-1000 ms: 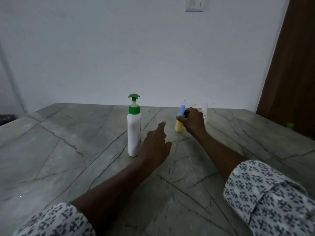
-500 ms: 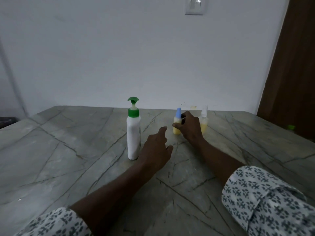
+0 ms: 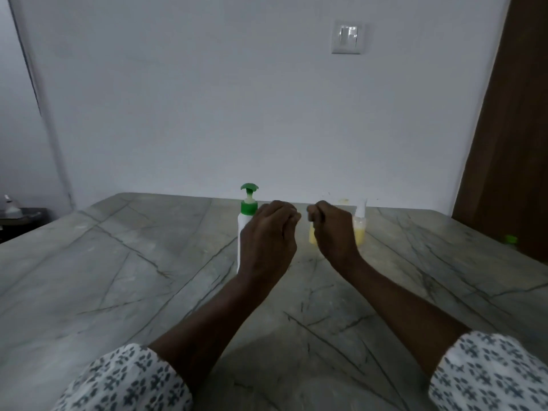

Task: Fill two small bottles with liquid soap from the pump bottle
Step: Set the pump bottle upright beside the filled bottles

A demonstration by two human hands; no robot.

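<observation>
The left hand (image 3: pixel 268 241) and right hand (image 3: pixel 335 235) are raised over the table (image 3: pixel 118 277), backs to the camera. Their fingers are curled and the knuckles nearly meet, and I cannot tell whether either grips anything. Near the far edge, the white pump bottle (image 3: pixel 243 229) stands behind the left hand. The white-capped small bottle (image 3: pixel 359 231) holds yellow liquid. A second small bottle (image 3: pixel 312 238), also yellow, is mostly hidden behind the right hand.

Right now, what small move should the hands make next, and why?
Probably draw the right hand back a little. It hides the top of one small bottle; that and the white-capped bottle already show yellow liquid, so uncovering it would show whether it's capped.
</observation>
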